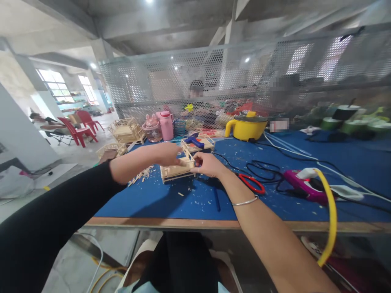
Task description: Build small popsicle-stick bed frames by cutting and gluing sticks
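- Blue-covered workbench with a wooden front edge (183,209) spans the middle of the frame, in a grey concrete hall.
- On it, at the centre of the frame, sits a small box-like frame of pale wooden sticks (174,174).
- The left hand (168,154), in a long black sleeve, reaches over its top from the left, thumb and fingers gripping it.
- The right hand (209,165) has its fingers curled in and pinching the frame's right end; whether a loose stick is between them, I cannot tell. A thin silver bracelet (245,202) circles that wrist.
- Just behind, a blue glue gun (195,141) lies on another pale wooden stick piece (209,144).
- Pale wood scraps (143,175) are scattered left of centre.
- Right of the hands are a red handle loop (260,187), black cable (265,166) and a purple power strip (301,185) with a thick yellow cord (331,211).
- Further back stand a pink jug (166,127) and a round yellow pot with a dark lid (249,129).
- Grey perforated metal mesh (137,81) crosses the upper frame; red plastic chairs (77,132) stand at the left.
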`<action>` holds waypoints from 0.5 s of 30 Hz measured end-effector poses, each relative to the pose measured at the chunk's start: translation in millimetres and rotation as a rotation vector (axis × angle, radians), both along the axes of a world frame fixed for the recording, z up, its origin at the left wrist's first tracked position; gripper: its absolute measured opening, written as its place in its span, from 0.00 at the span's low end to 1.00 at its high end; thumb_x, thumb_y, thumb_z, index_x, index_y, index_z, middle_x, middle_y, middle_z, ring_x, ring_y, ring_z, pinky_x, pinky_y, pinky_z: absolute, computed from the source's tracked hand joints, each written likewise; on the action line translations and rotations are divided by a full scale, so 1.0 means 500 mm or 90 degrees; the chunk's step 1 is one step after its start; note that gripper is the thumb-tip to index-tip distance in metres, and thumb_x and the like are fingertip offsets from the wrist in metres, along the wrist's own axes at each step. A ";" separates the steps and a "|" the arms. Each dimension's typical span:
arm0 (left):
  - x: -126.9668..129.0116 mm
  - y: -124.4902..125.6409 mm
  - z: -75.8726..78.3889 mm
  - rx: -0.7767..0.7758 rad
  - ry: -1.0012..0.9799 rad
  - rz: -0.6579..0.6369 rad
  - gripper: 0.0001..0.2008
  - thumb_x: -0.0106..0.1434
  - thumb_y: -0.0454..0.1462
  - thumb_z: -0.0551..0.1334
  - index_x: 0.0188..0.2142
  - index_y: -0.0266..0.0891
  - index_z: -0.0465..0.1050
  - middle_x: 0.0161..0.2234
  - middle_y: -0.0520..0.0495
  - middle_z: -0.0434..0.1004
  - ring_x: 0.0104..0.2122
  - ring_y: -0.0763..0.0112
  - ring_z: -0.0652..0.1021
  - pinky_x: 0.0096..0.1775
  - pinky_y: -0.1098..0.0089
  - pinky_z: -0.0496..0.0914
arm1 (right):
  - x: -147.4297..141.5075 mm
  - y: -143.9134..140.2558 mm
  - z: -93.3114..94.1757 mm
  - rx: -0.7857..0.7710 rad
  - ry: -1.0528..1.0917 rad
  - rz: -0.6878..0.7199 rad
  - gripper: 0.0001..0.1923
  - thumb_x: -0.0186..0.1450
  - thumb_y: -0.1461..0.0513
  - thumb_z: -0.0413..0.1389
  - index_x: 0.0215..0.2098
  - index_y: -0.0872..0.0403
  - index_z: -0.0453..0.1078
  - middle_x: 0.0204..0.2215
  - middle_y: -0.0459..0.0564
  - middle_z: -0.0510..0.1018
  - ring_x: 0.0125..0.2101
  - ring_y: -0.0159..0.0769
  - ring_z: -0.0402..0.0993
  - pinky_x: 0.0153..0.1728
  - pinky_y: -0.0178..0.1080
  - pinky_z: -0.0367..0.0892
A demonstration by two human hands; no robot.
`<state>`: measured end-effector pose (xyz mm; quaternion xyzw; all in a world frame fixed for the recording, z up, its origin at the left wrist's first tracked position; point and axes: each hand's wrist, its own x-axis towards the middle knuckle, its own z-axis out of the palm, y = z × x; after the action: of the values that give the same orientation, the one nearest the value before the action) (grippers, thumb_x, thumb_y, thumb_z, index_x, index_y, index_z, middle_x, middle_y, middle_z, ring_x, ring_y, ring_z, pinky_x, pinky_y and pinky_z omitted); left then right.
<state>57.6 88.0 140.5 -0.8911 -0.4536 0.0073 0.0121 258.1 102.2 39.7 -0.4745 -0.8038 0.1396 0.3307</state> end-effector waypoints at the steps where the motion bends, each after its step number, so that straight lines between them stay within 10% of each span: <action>1: -0.025 -0.010 0.000 0.034 -0.049 -0.004 0.22 0.57 0.49 0.61 0.46 0.40 0.73 0.38 0.42 0.78 0.35 0.61 0.76 0.36 0.68 0.65 | 0.002 -0.001 0.003 -0.003 -0.008 -0.004 0.12 0.48 0.60 0.64 0.28 0.53 0.69 0.22 0.42 0.72 0.23 0.30 0.65 0.26 0.33 0.60; 10: -0.150 -0.117 -0.221 0.115 -0.366 0.218 0.19 0.60 0.47 0.59 0.47 0.38 0.71 0.35 0.46 0.78 0.36 0.63 0.76 0.40 0.66 0.68 | 0.008 -0.010 0.014 -0.011 0.007 0.006 0.33 0.47 0.58 0.65 0.51 0.52 0.66 0.25 0.41 0.73 0.24 0.30 0.66 0.28 0.33 0.60; 15: -0.112 -0.096 -0.246 0.077 -0.515 0.260 0.16 0.56 0.39 0.64 0.44 0.37 0.71 0.36 0.46 0.79 0.35 0.65 0.77 0.40 0.66 0.69 | -0.007 -0.006 0.001 -0.044 0.051 0.083 0.17 0.53 0.62 0.59 0.41 0.56 0.74 0.23 0.43 0.71 0.24 0.30 0.65 0.29 0.34 0.62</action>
<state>1.4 40.1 17.7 -0.7125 -0.5878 -0.3655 -0.1155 254.9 99.2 40.1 -0.4261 -0.8137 0.2077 0.3364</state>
